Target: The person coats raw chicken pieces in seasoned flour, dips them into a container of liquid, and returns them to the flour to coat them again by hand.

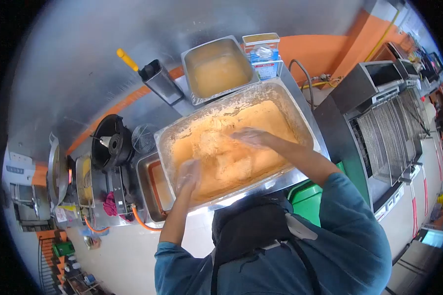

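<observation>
A large metal tray [300,115] holds an orange-tan flour-like coating [270,114]. Lumpy pieces of coated food [212,143] lie in its middle, and another coated piece [235,168] sits closer to me; their kind is hidden under the powder. My left hand [188,175], in a thin clear glove, rests fingers outstretched at the tray's left side, on or just over the powder. Over the middle, my gloved right hand [251,136] reaches beside the lumps with its fingers extended and somewhat blurred. Neither hand visibly holds anything.
Behind the tray stands a deep metal pan [219,73] with yellowish contents. A metal holder [163,86] with a yellow-handled tool is at back left. Left are a shallow pan [152,182], wire strainer [143,138] and burner [112,142]. Fryer baskets [386,137] stand right, a green bin [306,201] below.
</observation>
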Tool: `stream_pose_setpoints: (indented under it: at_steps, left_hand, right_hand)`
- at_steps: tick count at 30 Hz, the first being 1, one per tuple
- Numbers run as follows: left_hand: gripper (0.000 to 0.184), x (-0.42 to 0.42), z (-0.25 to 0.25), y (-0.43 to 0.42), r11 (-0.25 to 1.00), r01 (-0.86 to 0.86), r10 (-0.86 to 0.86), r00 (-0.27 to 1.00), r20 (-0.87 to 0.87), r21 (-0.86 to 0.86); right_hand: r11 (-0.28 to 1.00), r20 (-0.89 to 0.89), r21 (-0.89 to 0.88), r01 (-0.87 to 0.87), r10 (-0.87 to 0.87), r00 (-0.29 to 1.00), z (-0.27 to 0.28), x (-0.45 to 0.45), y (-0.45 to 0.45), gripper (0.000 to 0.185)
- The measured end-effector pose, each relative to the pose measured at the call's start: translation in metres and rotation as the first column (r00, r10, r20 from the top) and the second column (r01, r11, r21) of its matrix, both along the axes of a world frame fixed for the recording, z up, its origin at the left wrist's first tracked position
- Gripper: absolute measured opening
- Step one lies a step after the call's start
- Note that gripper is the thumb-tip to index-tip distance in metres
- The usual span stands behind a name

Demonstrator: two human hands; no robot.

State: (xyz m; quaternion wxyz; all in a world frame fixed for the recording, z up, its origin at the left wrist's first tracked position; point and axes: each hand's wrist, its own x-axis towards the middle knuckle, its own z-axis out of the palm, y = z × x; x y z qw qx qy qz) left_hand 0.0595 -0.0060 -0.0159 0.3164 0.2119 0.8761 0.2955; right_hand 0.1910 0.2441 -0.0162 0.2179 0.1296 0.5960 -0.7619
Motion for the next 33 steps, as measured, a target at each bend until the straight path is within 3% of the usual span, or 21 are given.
stream_pose_setpoints:
  at_steps: [1,3,4,6,7,8,9,10,11,14,16,18,19,21,23,26,27,29,30,32,33]
  left_hand:
    - [0.036,0.01,-0.007,-0.001,0.962,-0.238,0.205,0.954,0.219,0.135]
    - [0.033,0.008,-0.057,-0.009,0.874,-0.356,0.22,0.897,0.384,0.331]
    - [0.032,-0.005,-0.125,-0.015,0.873,-0.222,0.09,0.949,0.303,0.435]
    - [0.03,-0.007,-0.15,-0.006,0.828,-0.195,0.061,0.963,0.262,0.526]
    - [0.028,0.006,-0.13,0.015,0.796,-0.309,0.155,0.935,0.318,0.521]
    - [0.027,0.013,-0.105,0.028,0.752,-0.417,0.244,0.895,0.373,0.51]
    - [0.027,0.008,-0.08,0.026,0.899,-0.117,0.141,0.99,-0.026,0.422]
    - [0.026,-0.002,-0.053,0.02,0.969,0.141,-0.051,0.917,-0.396,0.203]
    - [0.026,-0.009,-0.032,0.017,0.948,0.302,-0.291,0.692,-0.66,-0.101]
    - [0.026,-0.014,-0.004,0.02,0.84,-0.014,-0.4,0.658,-0.637,-0.542]
    - [0.029,-0.058,-0.085,0.017,0.986,-0.083,0.039,0.958,-0.285,-0.145]
    - [0.031,-0.078,-0.131,0.031,0.969,-0.196,0.203,0.979,-0.036,0.148]
    - [0.032,-0.075,-0.134,0.052,0.948,-0.185,0.209,0.975,-0.069,0.257]
    - [0.034,-0.07,-0.132,0.074,0.894,-0.264,0.27,0.962,0.034,0.363]
    - [0.035,-0.059,-0.091,0.078,0.88,-0.348,0.296,0.934,0.201,0.322]
    - [0.038,-0.053,-0.047,0.054,0.962,-0.185,0.16,0.978,0.135,0.2]
    - [0.038,-0.055,-0.046,0.044,0.979,-0.133,0.118,0.988,0.104,0.154]
    - [0.041,-0.058,-0.064,0.026,0.987,-0.141,0.132,0.986,0.103,0.081]
    - [0.04,-0.045,-0.046,0.031,0.984,-0.144,0.136,0.987,0.081,0.101]
    - [0.04,-0.007,0.009,0.054,0.979,-0.145,0.141,0.989,0.034,0.145]
    - [0.038,-0.008,-0.016,0.058,0.926,-0.224,0.203,0.974,0.098,0.303]
  right_hand:
    - [0.999,0.019,-0.038,-0.038,0.038,0.999,-0.007,0.008,0.008,0.047]
    - [0.991,-0.14,-0.063,-0.122,0.112,0.984,-0.068,0.012,0.001,0.049]
    - [0.981,-0.226,-0.138,-0.134,0.1,0.969,-0.087,0.009,-0.007,0.049]
    - [0.848,-0.36,-0.526,-0.064,-0.154,0.92,-0.095,-0.015,-0.04,0.045]
    - [0.922,-0.301,-0.387,-0.012,-0.114,0.947,-0.041,-0.009,-0.043,0.048]
    - [0.991,-0.414,0.011,-0.133,0.126,0.901,-0.042,-0.016,-0.035,0.046]
    - [0.888,-0.42,0.414,-0.203,0.384,0.822,-0.043,-0.028,-0.023,0.044]
    - [0.63,-0.318,0.748,-0.207,0.614,0.723,-0.044,-0.038,-0.014,0.042]
    - [0.703,-0.325,0.694,-0.155,0.498,0.804,-0.047,-0.044,-0.006,0.041]
    - [0.852,-0.278,0.521,0.056,0.108,0.954,-0.066,-0.045,0.027,0.039]
    - [0.88,-0.259,0.431,0.2,-0.092,0.962,-0.085,-0.05,0.036,0.038]
    - [0.878,-0.362,0.383,0.288,-0.144,0.921,-0.106,-0.068,0.029,0.039]
    - [0.875,-0.447,0.367,0.316,-0.132,0.884,-0.106,-0.08,0.021,0.039]
    - [0.918,-0.374,0.253,0.304,-0.197,0.906,-0.099,-0.091,-0.004,0.04]
    - [0.965,-0.255,0.082,0.248,-0.22,0.942,-0.062,-0.086,-0.012,0.041]
    - [0.92,-0.487,-0.391,-0.001,-0.206,0.848,-0.076,-0.065,0.01,0.042]
    - [0.999,-0.228,0.02,0.039,-0.034,0.973,-0.036,-0.065,0.018,0.048]
    - [0.986,-0.03,0.161,0.047,-0.043,0.999,0.045,-0.043,0.006,0.054]
    - [0.972,0.069,0.23,0.043,-0.06,0.996,0.062,-0.035,0.001,0.057]
    - [0.989,-0.251,-0.051,0.138,-0.146,0.957,-0.036,-0.04,-0.01,0.06]
    - [0.969,-0.39,-0.199,0.146,-0.215,0.895,-0.07,-0.041,-0.013,0.062]
